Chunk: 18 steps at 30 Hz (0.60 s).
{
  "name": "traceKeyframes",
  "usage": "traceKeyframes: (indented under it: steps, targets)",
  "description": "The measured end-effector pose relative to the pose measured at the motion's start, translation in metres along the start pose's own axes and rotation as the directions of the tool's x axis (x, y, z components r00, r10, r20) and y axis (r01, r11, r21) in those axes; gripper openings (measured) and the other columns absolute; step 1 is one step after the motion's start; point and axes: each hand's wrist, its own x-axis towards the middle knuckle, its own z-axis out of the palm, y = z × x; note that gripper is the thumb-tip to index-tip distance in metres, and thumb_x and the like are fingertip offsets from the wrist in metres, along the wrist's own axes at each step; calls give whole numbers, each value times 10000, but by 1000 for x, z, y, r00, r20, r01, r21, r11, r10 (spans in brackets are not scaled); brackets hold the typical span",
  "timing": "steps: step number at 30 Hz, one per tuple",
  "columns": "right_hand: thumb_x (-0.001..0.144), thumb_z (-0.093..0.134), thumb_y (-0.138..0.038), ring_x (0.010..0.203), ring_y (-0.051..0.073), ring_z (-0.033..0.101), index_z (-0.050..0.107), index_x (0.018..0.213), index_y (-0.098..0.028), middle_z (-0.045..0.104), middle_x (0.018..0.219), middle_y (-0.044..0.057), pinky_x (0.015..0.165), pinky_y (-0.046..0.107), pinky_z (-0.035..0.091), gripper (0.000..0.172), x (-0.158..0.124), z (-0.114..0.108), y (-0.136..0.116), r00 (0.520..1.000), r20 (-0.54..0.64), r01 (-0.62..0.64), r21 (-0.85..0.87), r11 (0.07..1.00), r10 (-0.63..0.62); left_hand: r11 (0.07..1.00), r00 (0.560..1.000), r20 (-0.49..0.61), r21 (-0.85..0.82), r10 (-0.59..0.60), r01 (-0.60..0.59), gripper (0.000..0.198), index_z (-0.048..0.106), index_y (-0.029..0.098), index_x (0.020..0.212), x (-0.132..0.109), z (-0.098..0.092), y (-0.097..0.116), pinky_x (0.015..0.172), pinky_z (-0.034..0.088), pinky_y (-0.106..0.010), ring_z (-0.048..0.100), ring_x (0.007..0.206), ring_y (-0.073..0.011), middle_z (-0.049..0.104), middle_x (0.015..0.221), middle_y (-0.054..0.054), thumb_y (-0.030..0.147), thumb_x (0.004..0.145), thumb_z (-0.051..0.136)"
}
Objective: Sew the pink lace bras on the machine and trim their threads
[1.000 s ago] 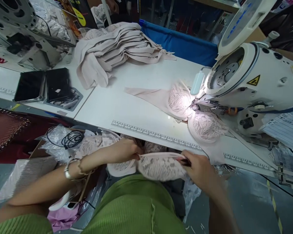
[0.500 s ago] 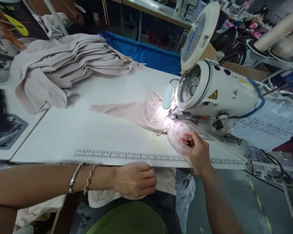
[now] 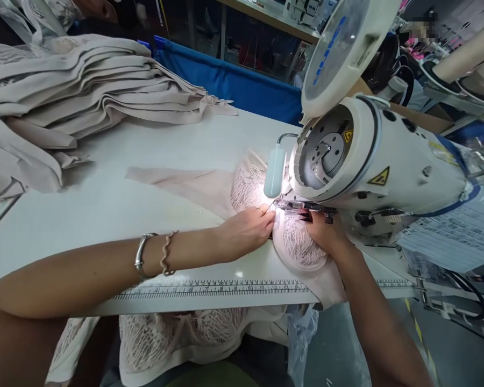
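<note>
A pale pink lace bra (image 3: 302, 244) lies on the white sewing table with its middle under the needle area of a sewing machine (image 3: 391, 156). My left hand (image 3: 248, 231) pinches the bra's centre between the cups, close to the presser foot. Beside the foot, my right hand (image 3: 326, 231) is closed around small black thread snips (image 3: 306, 216), whose dark tips point left over the right cup. The machine head hides part of these fingers. A lit lamp (image 3: 275, 172) shines on the stitching spot. The bra's left wing stretches away across the table.
A pile of beige bras (image 3: 116, 91) fills the back left. A printed ruler (image 3: 226, 288) runs along the front edge. More lace bras (image 3: 157, 338) rest on my lap. Behind the table hangs a blue cloth (image 3: 226, 78); written sheets (image 3: 447, 231) stand at the right.
My left hand has risen from the lap to the bra at the needle. My right hand has moved up to the presser foot with the snips. The view has shifted closer to the machine.
</note>
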Motion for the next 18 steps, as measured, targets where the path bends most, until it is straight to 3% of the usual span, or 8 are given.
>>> traceKeyframes:
  steps: [4,7,10,18]
  targets:
    - [834,549,-167,897,315,705,727,1067,-170,777,955,117,823,431,544,294,-3,-3,-7,999,40,-30,-31,999,31,1000,1000,-26,-19,-13,12,236,588,117,886,-2,3,-1,620,351,-321,509,715,-193,621,860,-85,-63,854,439]
    - [814,510,-84,973,247,701,688,1245,-244,765,1065,53,897,376,546,493,-4,-10,-16,994,64,84,117,990,-92,996,995,-65,-43,-78,75,243,588,88,1034,-3,4,-4,627,339,-334,521,735,-209,632,887,-91,-30,895,426]
    - [822,444,-38,939,184,694,630,1357,-308,746,1047,16,866,309,557,628,-3,-17,-23,976,110,164,191,968,-187,994,991,-83,-20,-106,105,281,575,69,1130,-4,4,-5,623,321,-341,550,802,-238,649,962,-119,-12,905,428]
    - [871,420,-71,909,178,677,643,1355,-288,741,1006,30,855,298,549,576,-3,-18,-26,977,87,180,160,971,-195,993,989,-108,-75,-99,91,351,577,104,1148,-6,10,-15,648,310,-337,570,787,-208,688,1057,-120,-70,878,437]
